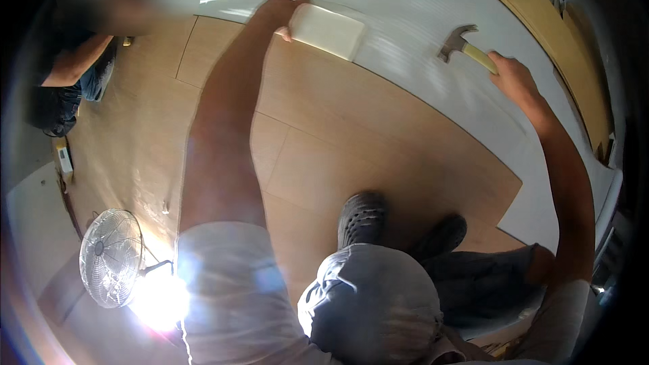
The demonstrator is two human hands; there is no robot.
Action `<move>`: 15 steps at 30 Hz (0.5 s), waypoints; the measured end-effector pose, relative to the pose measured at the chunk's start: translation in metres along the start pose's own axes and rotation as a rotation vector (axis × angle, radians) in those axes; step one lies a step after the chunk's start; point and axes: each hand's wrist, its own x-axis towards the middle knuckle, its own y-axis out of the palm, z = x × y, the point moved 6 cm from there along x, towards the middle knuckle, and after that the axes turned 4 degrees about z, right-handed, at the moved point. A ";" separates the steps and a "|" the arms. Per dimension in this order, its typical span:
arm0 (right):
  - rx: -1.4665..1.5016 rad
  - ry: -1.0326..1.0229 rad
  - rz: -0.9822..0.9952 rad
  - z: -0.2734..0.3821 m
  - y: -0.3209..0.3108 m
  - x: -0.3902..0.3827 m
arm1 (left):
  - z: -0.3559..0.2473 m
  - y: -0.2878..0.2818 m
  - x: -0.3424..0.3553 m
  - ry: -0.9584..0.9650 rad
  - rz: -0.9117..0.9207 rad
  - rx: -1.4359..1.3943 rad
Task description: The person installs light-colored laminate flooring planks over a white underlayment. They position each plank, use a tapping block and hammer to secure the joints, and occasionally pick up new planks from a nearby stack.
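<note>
My left arm reaches far forward, and its hand [288, 13] grips the near-left end of a white rectangular block [329, 31]. Fingers show at the block's upper left corner and the thumb lies below. The block lies flat along the outer edge of the light wood-look floorboards [324, 105], beside the white sheet underlay [412, 20]. Out to the right, my right hand [514, 76] is closed round the yellowish handle of a claw hammer [458, 43]. The hammer's metal head points left, apart from the block.
At the upper left another person's forearm [81, 62] shows. A round wire-guarded fan [111, 257] stands lower left beside a glaring work light [161, 299]. Long tan cardboard [551, 40] lies along the right. My dark clog [362, 218] rests on the boards.
</note>
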 end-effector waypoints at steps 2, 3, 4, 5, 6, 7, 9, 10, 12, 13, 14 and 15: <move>0.002 0.098 0.040 -0.043 0.006 -0.024 | 0.028 -0.021 -0.010 -0.086 -0.001 0.153; 0.010 0.119 0.065 -0.042 0.010 -0.021 | 0.060 -0.012 -0.015 -0.149 -0.064 0.045; 0.014 0.141 0.105 -0.036 0.008 -0.019 | 0.076 -0.010 -0.026 -0.206 -0.120 -0.072; 0.018 0.161 0.145 -0.030 0.005 -0.011 | 0.082 -0.005 -0.028 -0.215 -0.072 -0.072; 0.023 0.134 0.117 -0.019 0.001 0.007 | 0.084 -0.002 -0.024 -0.225 -0.024 -0.073; 0.033 0.108 0.088 0.005 -0.004 0.029 | 0.084 -0.004 -0.024 -0.234 0.026 -0.070; 0.038 0.048 -0.013 0.033 -0.020 0.067 | 0.072 -0.010 -0.014 -0.140 -0.064 -0.116; 0.098 0.027 -0.044 0.054 -0.019 0.102 | 0.096 -0.010 -0.015 -0.209 -0.115 -0.126; 0.184 0.027 -0.081 0.086 -0.019 0.150 | 0.076 -0.007 -0.006 -0.254 -0.168 -0.081; 0.297 0.092 -0.031 0.104 -0.019 0.168 | 0.068 -0.014 -0.003 -0.252 -0.143 -0.137; 0.408 0.160 0.030 0.129 -0.018 0.183 | 0.062 -0.011 -0.005 -0.272 -0.194 -0.102; 0.504 0.245 0.095 0.138 -0.015 0.192 | 0.048 -0.016 -0.007 -0.264 -0.180 -0.156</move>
